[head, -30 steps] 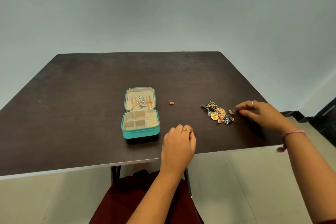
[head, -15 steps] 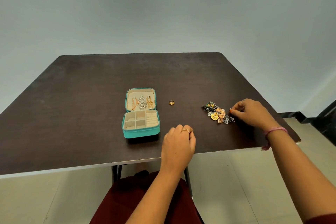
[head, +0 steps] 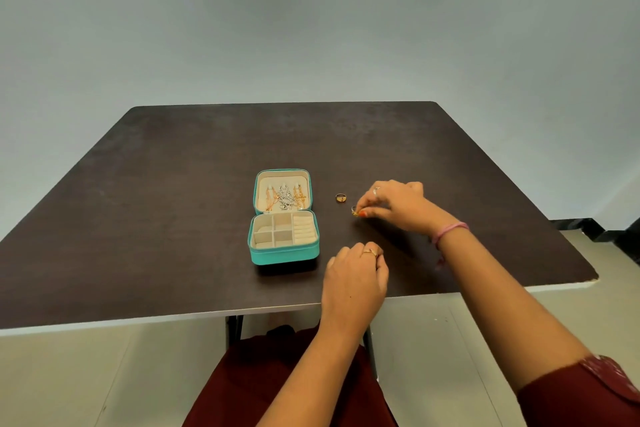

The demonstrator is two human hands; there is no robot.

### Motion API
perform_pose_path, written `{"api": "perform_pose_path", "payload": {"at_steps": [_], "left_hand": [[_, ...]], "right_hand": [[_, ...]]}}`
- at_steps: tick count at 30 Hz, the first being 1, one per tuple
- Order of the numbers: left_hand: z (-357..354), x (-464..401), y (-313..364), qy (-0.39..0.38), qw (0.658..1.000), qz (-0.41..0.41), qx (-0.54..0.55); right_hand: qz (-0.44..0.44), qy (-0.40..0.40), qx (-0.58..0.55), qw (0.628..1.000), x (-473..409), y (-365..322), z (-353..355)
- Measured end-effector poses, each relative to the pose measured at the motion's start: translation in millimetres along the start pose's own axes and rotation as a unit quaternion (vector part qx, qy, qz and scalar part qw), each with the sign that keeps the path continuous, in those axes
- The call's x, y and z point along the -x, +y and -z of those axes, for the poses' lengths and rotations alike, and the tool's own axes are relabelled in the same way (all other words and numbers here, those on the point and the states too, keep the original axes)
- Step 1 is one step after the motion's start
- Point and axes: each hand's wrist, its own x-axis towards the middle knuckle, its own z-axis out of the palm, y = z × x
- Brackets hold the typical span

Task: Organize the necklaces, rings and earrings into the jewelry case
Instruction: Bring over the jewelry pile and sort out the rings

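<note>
Here, the teal jewelry case point(head: 284, 255) lies open on the dark table point(head: 156, 218), close to the near edge. Its upright lid point(head: 283, 174) has a cream lining, and gold and silver necklaces point(head: 284, 198) hang there from small hooks. The bottom part is divided in square compartments, with soft ring rolls point(head: 304, 230) on its 3 o'clock side; I see nothing in them. At 2 o'clock from the case, apart from it, a gold ring point(head: 341, 197) lies on the table. Just beside this ring, at its 4 o'clock, my right hand point(head: 398, 206) pinches a small gold piece point(head: 355, 211) between the fingertips; it is too small to tell which kind. My left hand point(head: 355, 277) rests at 4 o'clock from the case, with fingers curled under and holding nothing I can see. It wears a gold band point(head: 370, 252), and the right wrist wears a pink bracelet point(head: 450, 229).
</note>
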Motion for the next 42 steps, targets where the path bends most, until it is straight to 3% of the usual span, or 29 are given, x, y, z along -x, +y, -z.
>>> {"api": "perform_pose_path", "payload": {"at_steps": [10, 20, 27, 30, 34, 38, 42], "left_hand": [[2.0, -0.1, -2.1, -0.005, 1.0, 0.003, -0.001], [2.4, -0.4, -3.8, -0.006, 1.0, 0.01, -0.012], [-0.4, -9.9, 0.6, -0.035, 0.996, -0.009, -0.079], [-4.8, -16.8, 11.5, -0.066, 0.995, -0.04, -0.07], [-18.7, -31.4, 27.6, -0.042, 0.991, -0.096, -0.086], [-29.7, -45.8, 40.2, -0.066, 0.983, -0.118, -0.122], [-34.5, -48.4, 45.6, -0.063, 0.989, -0.083, -0.1]], "right_hand": [[0.003, -0.035, -0.026, 0.999, -23.2, -9.0, -2.2], [-0.063, 0.184, -0.17, 0.966, 44.9, 62.9, 8.8], [-0.117, 0.241, -0.267, 0.926, 93.4, 92.2, -26.2], [-0.107, 0.227, -0.226, 0.941, 87.9, 95.6, -28.3], [-0.106, 0.185, -0.154, 0.965, 83.0, 97.3, -35.4], [-0.125, 0.209, -0.159, 0.957, 82.2, 98.0, -34.0], [-0.133, 0.263, -0.208, 0.933, 85.2, 96.6, -33.7]]}}
